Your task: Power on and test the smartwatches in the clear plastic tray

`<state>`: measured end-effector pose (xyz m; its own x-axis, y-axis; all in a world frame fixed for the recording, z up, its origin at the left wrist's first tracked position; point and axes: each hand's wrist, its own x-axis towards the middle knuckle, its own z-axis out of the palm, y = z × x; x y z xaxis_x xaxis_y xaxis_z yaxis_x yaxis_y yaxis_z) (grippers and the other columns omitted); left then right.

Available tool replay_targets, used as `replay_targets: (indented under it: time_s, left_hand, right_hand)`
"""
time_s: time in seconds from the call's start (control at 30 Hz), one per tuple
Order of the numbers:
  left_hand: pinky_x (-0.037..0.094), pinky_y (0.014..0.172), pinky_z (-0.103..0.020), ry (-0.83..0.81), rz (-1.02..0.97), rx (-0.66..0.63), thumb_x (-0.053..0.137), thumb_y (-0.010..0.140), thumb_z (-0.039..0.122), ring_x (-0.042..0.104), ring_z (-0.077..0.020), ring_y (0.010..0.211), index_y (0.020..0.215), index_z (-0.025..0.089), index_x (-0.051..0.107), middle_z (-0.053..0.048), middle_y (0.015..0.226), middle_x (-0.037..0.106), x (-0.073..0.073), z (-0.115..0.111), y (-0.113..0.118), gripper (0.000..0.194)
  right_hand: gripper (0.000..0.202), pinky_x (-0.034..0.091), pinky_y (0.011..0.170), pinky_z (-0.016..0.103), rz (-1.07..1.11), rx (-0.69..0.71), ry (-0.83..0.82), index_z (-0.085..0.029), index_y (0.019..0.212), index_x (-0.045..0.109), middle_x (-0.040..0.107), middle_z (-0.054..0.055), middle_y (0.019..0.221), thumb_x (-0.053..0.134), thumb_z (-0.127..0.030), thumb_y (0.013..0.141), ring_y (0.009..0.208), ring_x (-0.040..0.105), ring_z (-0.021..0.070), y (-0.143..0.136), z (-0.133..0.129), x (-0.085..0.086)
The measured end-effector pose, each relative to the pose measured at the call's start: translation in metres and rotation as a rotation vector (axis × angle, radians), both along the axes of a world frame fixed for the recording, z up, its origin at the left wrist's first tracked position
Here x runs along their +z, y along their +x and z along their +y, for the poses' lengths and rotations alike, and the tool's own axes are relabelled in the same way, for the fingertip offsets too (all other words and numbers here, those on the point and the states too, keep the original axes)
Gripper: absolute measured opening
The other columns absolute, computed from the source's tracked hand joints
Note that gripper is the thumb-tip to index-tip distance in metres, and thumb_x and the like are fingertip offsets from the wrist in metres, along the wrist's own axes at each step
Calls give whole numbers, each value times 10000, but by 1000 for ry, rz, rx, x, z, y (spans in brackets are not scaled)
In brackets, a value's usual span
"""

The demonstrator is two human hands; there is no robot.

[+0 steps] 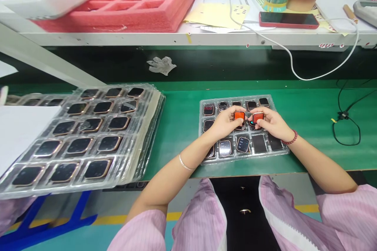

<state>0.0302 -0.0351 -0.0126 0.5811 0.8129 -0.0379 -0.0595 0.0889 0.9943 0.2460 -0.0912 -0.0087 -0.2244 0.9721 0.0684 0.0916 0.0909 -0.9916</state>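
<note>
My left hand (226,122) is closed on a smartwatch case (239,115) with a lit orange screen, the thumb lying on its lower edge. Beside it, my right hand (269,122) grips a second watch case (258,116) whose screen glows a darker red. Both are held just above a clear plastic tray (216,161) of watch cases. In the tray's front row, one watch (243,143) shows text on its screen and another watch (225,147) looks pale and shiny. Part of the middle row is hidden under my hands.
A tall stack of clear trays (85,141) filled with dark-screened watches stands at the left. On the shelf above are a pink foam tray (176,11), papers and a phone (288,20). A white cable (294,62) hangs from the shelf; a black cable (347,141) lies right.
</note>
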Motion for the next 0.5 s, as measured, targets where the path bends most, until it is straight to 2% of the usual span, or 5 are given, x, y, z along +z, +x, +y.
replay_targets:
  time_s: [0.2, 0.5]
  left_hand:
    - [568, 663, -244, -18, -47, -24, 768, 803, 270, 663, -125, 749, 1029, 137, 667, -48, 872, 719, 3, -1, 0, 281]
    - [549, 605, -233, 4, -14, -34, 765, 827, 471, 659, -115, 657, 953, 135, 694, -40, 795, 719, 5, -2, -1, 366]
  right_hand:
    - [262, 605, 586, 267, 19, 15, -6, -188, 1075, 652, 751, 72, 912, 721, -342, 874, 778, 704, 173, -3, -2, 4]
    - [284, 568, 518, 238, 23, 3, -8, -185, 994, 667, 739, 55, 821, 742, -428, 867, 682, 671, 149, -2, -2, 8]
